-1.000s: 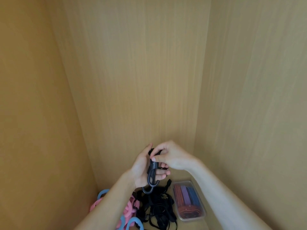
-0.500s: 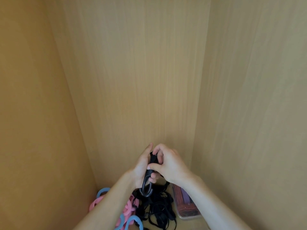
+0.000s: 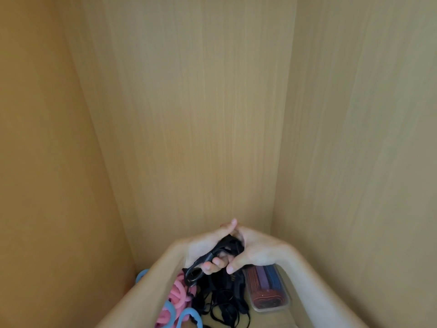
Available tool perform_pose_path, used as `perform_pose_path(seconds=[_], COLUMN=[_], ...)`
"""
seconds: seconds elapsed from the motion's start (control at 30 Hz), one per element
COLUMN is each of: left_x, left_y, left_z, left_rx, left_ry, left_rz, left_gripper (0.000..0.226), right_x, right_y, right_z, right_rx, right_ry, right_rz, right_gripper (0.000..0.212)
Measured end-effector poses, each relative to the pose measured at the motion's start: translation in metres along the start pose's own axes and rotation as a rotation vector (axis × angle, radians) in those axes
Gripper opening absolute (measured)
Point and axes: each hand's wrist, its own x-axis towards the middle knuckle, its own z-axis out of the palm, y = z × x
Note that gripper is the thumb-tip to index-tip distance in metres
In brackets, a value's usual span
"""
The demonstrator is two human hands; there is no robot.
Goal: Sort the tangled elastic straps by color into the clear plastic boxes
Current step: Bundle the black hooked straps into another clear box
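The left hand (image 3: pixel 203 250) and right hand (image 3: pixel 259 254) press together, both curled round one black strap (image 3: pixel 208 259). Below them lies one tangle (image 3: pixel 222 301) of black, pink and blue straps; under the right wrist, one box (image 3: pixel 269 309).

left hand (image 3: pixel 201 248) | right hand (image 3: pixel 259 253) | both hold black strap (image 3: pixel 205 261)

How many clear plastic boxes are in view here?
1: the clear box sits right of the black strap pile, partly behind the right hand. Others may be hidden.
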Motion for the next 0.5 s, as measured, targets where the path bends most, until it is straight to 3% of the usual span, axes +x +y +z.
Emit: perform_pose_path(seconds=[0.1,0.13,0.27,0.37,0.5], left_x=[-0.008,-0.010,-0.017,-0.016,-0.011], left_y=[0.004,0.006,0.012,0.004,-0.007], left_z=[-0.007,-0.010,-0.020,-0.023,-0.026], left_rx=[0.119,0.170,0.240,0.366,0.290], left_ry=[-0.029,-0.064,-0.280,-0.245,-0.181], left_rz=[-0.024,-0.005,0.039,0.037,0.050], left_gripper=[0.032,0.026,0.019,0.020,0.017], right_x=[-0.003,-0.002,-0.006,-0.009,-0.011], right_y=[0.014,0.017,0.016,0.017,0.023], right_z=[-0.004,-0.004,-0.009,-0.015,-0.029], right_rx=[-0.055,-0.045,0.002,0.032,0.036], right_ry=[0.039,0.057,0.081,0.063,0.099], right_rz=[0.008,0.007,0.045,0.032,0.040], right_gripper=[0.021,0.015,0.015,0.008,0.008])
